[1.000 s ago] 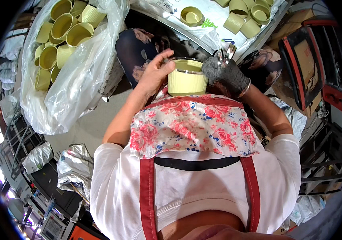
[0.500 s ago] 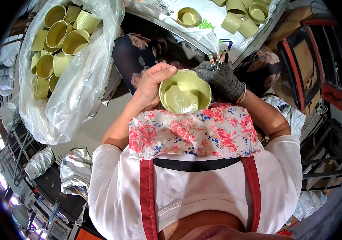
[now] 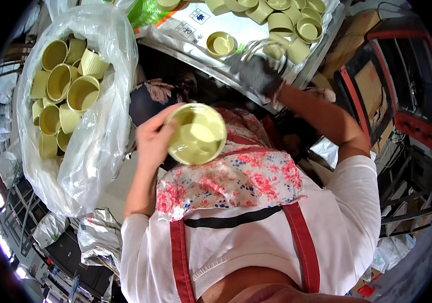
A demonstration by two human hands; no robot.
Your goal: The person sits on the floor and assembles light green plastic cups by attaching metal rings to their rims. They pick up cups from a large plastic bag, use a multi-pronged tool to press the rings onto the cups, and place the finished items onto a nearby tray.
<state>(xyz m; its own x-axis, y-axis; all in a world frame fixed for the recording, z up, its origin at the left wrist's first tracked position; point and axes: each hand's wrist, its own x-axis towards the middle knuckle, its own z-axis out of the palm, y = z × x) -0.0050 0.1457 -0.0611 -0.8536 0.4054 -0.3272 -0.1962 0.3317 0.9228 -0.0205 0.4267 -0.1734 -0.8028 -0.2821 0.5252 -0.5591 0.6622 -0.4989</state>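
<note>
A pale green cup [image 3: 197, 134] tilts its mouth up at us from the bare left hand [image 3: 157, 134], whose fingers are closed on its left side, just above the floral apron [image 3: 228, 177]. With nothing we can see bracing the cup opposite that grip, a loosened thumb could, we judge, let it roll rightward and drop off the lap.

Ahead and to the right of that grip, the gloved right hand [image 3: 257, 74] reaches over the near edge of a tray [image 3: 321, 52]. A lone cup [image 3: 221, 44] stands just beyond its fingers, to their left; a low sweep might knock it over, and thin shiny loops [image 3: 250, 46] at the fingertips could snag the tray cups [image 3: 280, 23] beyond.

Blur hides much: we cannot tell how far the glove is closed, or whether it truly holds the loops. The left fingers behind the cup are out of our sight, as is the cup's outer base. Well left of the grip, clear plastic [image 3: 94, 166] veils part of the bagged cups [image 3: 59, 83], and the frame's top edge cuts off the farthest tray cups.
</note>
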